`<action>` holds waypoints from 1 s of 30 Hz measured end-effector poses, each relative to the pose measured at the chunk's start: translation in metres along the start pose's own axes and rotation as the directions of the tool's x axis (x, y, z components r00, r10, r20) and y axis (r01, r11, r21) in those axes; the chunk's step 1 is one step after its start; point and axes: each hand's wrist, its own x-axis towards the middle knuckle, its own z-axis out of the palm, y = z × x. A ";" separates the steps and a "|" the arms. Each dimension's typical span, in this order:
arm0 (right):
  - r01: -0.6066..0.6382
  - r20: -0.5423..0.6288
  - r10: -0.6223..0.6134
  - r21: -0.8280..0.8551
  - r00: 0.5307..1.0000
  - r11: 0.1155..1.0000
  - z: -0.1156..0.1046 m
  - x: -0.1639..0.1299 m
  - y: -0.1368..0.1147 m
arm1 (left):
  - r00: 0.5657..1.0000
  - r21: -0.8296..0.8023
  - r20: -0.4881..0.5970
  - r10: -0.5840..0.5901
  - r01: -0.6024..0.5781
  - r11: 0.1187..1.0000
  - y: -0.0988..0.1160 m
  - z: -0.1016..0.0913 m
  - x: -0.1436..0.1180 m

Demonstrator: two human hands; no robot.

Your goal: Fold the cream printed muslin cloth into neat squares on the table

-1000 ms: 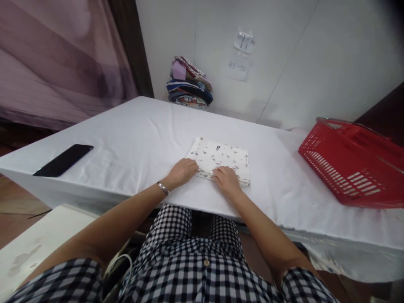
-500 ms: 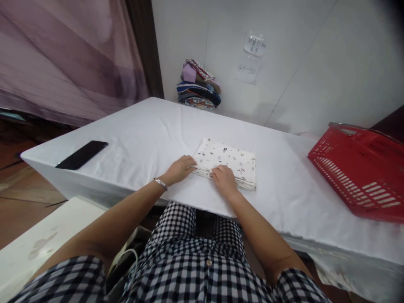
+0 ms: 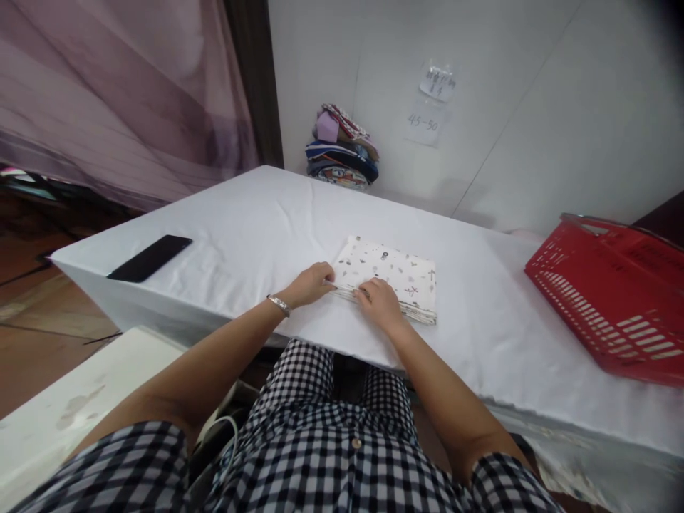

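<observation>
The left hand (image 3: pixel 311 283) and right hand (image 3: pixel 380 303) pinch the folded printed cloth (image 3: pixel 396 268), seemingly light and floppy, best held by its layered near edge.

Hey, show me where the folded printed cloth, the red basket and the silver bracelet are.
Folded printed cloth (image 3: pixel 392 268): head view, on its patterned top face.
Red basket (image 3: pixel 614 291): head view, on the side wall.
Silver bracelet (image 3: pixel 279 305): head view, on the visible part of its band.
</observation>
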 end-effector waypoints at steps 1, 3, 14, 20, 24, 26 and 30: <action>0.004 0.028 -0.004 0.000 1.000 1.000 -0.001 0.004 -0.003 | 1.000 0.000 0.001 -0.001 0.001 1.000 -0.001 0.001 0.001; 0.008 0.084 -0.008 -0.004 0.996 1.000 -0.003 0.012 -0.007 | 1.000 -0.002 0.005 -0.001 0.001 1.000 -0.002 0.002 0.001; -0.129 0.160 0.112 0.104 0.981 0.986 0.002 0.024 -0.011 | 0.999 -0.133 0.045 -0.020 0.026 0.991 -0.004 -0.002 0.001; -0.094 0.000 0.095 0.169 0.995 0.981 0.012 0.018 -0.011 | 0.997 -0.080 0.061 0.036 -0.031 0.996 -0.009 -0.001 0.005; -0.010 -0.011 0.011 0.076 1.000 0.997 0.014 0.016 -0.012 | 0.992 0.030 0.036 0.124 -0.125 0.992 -0.007 -0.001 0.006; 0.010 -0.010 -0.010 0.029 1.000 1.000 0.014 0.014 -0.013 | 0.986 0.097 0.002 0.167 -0.167 0.981 -0.005 -0.002 0.004; 0.039 -0.022 -0.039 -0.012 0.999 0.999 0.017 0.008 -0.013 | 0.973 0.209 -0.021 0.231 -0.222 0.952 -0.002 -0.001 -0.005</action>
